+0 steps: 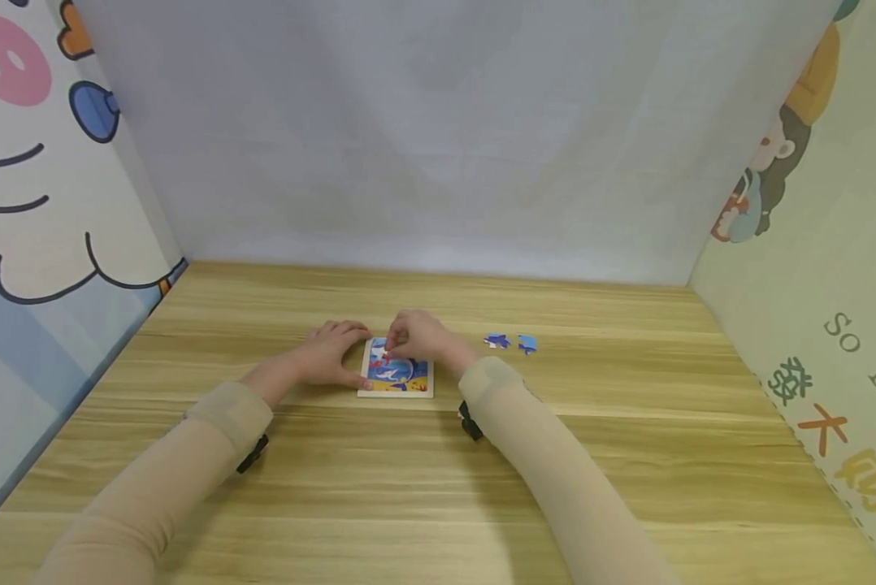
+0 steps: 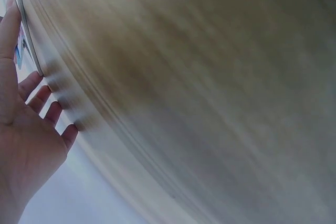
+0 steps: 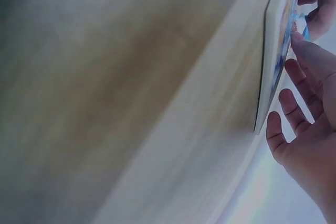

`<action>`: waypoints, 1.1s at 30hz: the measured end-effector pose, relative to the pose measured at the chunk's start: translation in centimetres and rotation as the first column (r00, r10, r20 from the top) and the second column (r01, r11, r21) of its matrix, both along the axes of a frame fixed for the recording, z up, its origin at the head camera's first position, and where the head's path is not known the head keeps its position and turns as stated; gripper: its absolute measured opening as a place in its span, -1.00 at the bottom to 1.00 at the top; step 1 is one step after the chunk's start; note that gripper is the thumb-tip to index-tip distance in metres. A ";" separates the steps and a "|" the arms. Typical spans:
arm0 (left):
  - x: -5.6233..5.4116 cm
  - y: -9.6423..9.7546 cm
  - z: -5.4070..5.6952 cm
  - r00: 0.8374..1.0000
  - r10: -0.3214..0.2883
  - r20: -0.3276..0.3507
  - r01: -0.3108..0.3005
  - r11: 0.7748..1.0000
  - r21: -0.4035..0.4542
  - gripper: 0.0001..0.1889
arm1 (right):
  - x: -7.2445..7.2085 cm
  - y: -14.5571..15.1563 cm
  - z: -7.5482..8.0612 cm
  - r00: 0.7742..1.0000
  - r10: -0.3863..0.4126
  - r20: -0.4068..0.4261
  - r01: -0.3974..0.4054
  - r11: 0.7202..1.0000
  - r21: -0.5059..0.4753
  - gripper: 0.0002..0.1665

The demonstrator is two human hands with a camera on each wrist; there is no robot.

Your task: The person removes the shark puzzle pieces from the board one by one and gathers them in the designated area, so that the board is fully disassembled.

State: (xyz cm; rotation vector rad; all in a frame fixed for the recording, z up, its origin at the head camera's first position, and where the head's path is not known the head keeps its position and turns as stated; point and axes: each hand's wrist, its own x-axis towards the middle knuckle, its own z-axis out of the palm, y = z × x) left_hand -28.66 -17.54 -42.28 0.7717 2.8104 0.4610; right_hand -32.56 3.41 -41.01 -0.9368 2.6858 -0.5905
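A small square jigsaw puzzle [image 1: 401,375] with a pale frame and a blue sea picture lies on the table. My left hand [image 1: 331,354] spans its left side, thumb resting on the lower left of the frame, forefinger at the upper left corner. In the left wrist view the other fingers of the left hand [image 2: 37,135] are spread, tips at the tabletop. Over the puzzle's upper part, my right hand [image 1: 418,335] pinches a puzzle piece [image 1: 386,354] with white and red on it, mostly hidden by the fingertips.
Two loose blue puzzle pieces, a purple-and-white one [image 1: 496,341] and a light blue one [image 1: 527,344], lie right of the puzzle on the wood-grain table [image 1: 379,504]. A pale curtain [image 1: 438,162] stands behind, with printed panels at both sides.
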 end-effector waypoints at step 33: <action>-0.2 -0.1 -0.3 1.000 -0.009 -0.023 0.008 1.000 -0.004 0.00 | -0.8 1.7 0.6 0.981 -0.092 0.170 0.130 0.966 -0.226 -0.84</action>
